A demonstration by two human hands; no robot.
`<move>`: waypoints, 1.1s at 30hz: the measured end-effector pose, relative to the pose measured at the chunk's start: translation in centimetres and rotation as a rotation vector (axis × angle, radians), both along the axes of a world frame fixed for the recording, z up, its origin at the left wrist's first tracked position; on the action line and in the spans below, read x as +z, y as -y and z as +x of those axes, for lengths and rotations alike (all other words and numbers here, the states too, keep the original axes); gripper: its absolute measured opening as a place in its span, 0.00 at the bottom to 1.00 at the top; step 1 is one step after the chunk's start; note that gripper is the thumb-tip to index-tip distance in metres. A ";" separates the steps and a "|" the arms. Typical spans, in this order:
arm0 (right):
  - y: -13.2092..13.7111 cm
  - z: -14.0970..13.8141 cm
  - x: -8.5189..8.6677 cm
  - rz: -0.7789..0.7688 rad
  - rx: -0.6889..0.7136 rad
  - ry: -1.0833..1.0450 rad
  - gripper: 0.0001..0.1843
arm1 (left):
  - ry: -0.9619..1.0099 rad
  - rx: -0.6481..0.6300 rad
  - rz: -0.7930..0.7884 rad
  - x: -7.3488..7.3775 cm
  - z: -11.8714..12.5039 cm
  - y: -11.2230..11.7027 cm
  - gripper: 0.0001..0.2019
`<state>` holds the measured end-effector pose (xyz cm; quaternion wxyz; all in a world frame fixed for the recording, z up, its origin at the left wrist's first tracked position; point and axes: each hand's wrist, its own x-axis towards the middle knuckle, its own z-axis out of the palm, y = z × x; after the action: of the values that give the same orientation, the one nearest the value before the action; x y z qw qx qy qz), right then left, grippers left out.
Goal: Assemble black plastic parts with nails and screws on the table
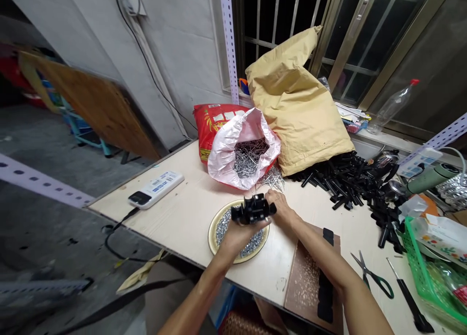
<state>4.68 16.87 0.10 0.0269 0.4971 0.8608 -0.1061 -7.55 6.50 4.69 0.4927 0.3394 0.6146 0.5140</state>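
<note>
My left hand point(237, 232) is closed around a bundle of black plastic pieces point(253, 210), held just above a round gold-rimmed plate point(215, 225) filled with small silvery metal parts. My right hand point(279, 203) reaches toward loose nails point(272, 179) spilled at the mouth of a white-and-red bag point(226, 150) full of nails; its fingers are curled together by the bundle, and what they pinch is hidden. A pile of black plastic strips point(346, 179) lies to the right, spilling from a tan paper sack point(299, 106).
A power strip point(156, 189) lies at the table's left edge with its cable hanging off. A brown board point(306, 276) with black pieces sits under my right forearm. Scissors point(372, 274), a screwdriver point(408, 296) and a green basket point(434, 276) crowd the right side.
</note>
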 end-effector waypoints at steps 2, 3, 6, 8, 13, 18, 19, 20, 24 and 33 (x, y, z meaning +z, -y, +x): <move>-0.1 0.3 -0.1 0.002 -0.025 0.043 0.14 | 0.085 0.021 0.042 0.3 0.4 -0.2 0.16; -0.2 0.6 -0.1 0.002 -0.046 0.062 0.14 | 0.123 0.016 0.067 0.4 0.6 -0.2 0.17; -0.2 1.8 -0.1 0.006 -0.120 0.087 0.14 | 0.196 -0.052 0.090 0.6 1.0 -0.4 0.16; 0.1 2.5 -0.1 0.014 -0.165 0.076 0.16 | 0.204 -0.067 0.086 0.6 1.1 -0.3 0.14; 0.8 3.8 0.3 0.034 -0.246 -0.053 0.16 | 0.201 -0.111 0.086 0.6 1.1 0.1 0.12; 0.5 4.3 4.0 0.061 -0.274 -0.304 0.10 | 0.194 -0.155 0.113 0.1 1.0 0.0 0.17; 0.8 4.3 5.2 0.060 -0.265 -0.403 0.10 | 0.184 -0.163 0.129 0.0 1.1 -0.1 0.18; 1.1 4.3 6.5 0.053 -0.244 -0.536 0.11 | 0.167 -0.174 0.144 -0.2 1.2 -0.3 0.18; 3.6 3.4 10.9 0.000 -0.012 -1.063 0.12 | 0.018 -0.221 0.128 -0.2 1.7 -0.7 0.14; 4.6 2.1 11.4 0.011 0.220 -0.838 0.05 | -0.212 -0.264 0.100 -0.3 2.0 -0.8 0.07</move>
<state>6.82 12.25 11.54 -0.3164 0.3165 0.8457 -0.2907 -5.59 7.31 4.44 0.4710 0.4935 0.5869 0.4362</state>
